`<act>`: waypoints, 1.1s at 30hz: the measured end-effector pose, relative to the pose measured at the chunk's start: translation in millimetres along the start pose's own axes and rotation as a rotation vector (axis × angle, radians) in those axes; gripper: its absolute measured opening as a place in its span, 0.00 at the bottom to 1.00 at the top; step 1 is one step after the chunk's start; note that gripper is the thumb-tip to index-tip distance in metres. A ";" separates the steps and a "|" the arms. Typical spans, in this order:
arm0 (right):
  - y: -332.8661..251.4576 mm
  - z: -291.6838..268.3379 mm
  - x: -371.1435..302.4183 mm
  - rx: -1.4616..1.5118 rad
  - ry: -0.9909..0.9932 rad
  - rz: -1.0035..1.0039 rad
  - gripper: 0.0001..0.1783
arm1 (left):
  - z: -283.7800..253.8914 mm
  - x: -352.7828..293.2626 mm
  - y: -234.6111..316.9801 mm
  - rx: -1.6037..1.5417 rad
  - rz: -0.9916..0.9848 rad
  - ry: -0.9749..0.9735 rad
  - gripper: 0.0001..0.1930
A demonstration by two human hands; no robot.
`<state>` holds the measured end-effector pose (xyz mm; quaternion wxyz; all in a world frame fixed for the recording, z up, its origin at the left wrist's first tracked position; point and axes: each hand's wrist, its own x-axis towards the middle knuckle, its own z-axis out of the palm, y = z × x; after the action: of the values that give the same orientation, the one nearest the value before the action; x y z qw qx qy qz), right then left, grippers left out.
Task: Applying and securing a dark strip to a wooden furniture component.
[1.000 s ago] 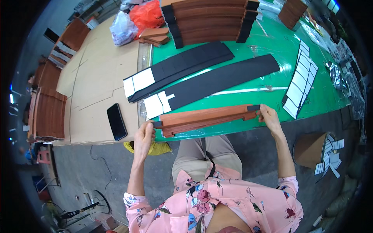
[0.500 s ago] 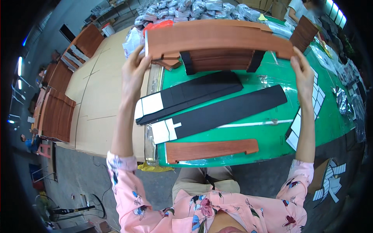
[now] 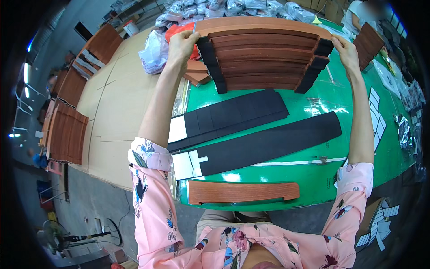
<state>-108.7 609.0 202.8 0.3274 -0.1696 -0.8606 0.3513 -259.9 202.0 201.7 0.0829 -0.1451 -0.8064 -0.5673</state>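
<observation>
At the top of the tall stack of reddish-brown wooden boards with black ends lies a long, curved reddish-brown board; whether it rests fully there, I cannot tell. The left hand is clamped on its left end, the right hand pinching its right. On the stack's near side, long flat black strips with white ends and a short reddish-brown notched board lie on the glossy green tabletop.
</observation>
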 end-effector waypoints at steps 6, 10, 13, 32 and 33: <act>16.5 -1.9 8.3 -0.049 0.016 -0.060 0.22 | 3.9 -12.3 12.3 -0.003 -0.015 0.030 0.19; 25.2 -5.9 9.2 -0.054 0.035 -0.030 0.23 | 6.3 -14.7 10.6 0.046 0.026 0.008 0.19; 36.3 2.5 10.7 -0.010 -0.013 -0.043 0.24 | 3.8 -15.0 -0.4 0.096 0.009 -0.009 0.19; 15.3 -48.9 -406.6 0.071 -0.504 0.156 0.17 | -144.7 -420.0 -92.8 0.180 -0.325 -0.366 0.19; 19.0 -45.8 -418.0 0.101 -0.492 0.196 0.20 | -135.6 -430.4 -100.1 0.163 -0.287 -0.324 0.20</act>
<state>228.1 426.7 28.2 0.0808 -0.1449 -0.8752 0.4544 109.5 -17.0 30.5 -0.1177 -0.1107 -0.8647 -0.4756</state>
